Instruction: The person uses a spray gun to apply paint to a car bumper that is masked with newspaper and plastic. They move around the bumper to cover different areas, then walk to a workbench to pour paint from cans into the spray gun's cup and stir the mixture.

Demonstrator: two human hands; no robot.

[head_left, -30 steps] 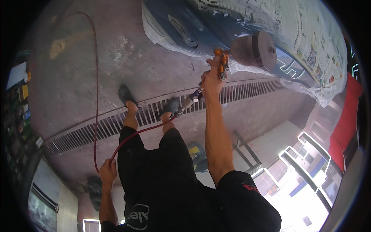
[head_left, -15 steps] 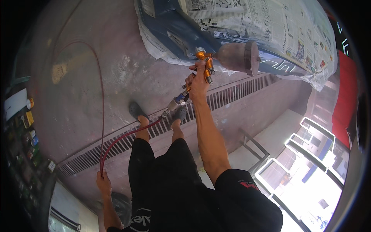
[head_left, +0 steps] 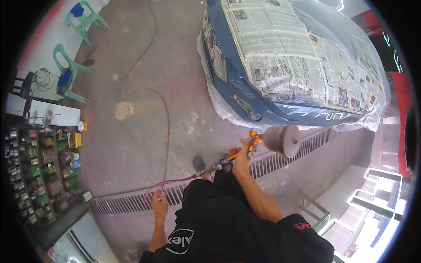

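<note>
My right hand (head_left: 242,163) is closed around a spray gun (head_left: 254,138) with an orange-gold body. Its dusty, rounded paint cup (head_left: 280,140) points to the right. A red air hose (head_left: 168,131) runs from the gun's lower end to my left hand (head_left: 159,205), which is closed on it, then loops away across the floor. Beyond the gun stands a car with a glossy dark blue front bumper (head_left: 232,52). Newspaper (head_left: 285,65) and clear plastic sheeting cover the car above the bumper. A gap shows between the gun and the bumper.
A long slotted floor grate (head_left: 307,149) passes below my arms. At the left are shelves of paint cans (head_left: 48,175), a white table (head_left: 48,113) and green plastic chairs (head_left: 90,22). A metal frame (head_left: 313,210) and bright light panels (head_left: 377,188) are at the right.
My view has swung, bringing shelves and chairs in at the left. The gun appears lower, clear of the bumper in the picture and nearer my body. Both hands keep their holds.
</note>
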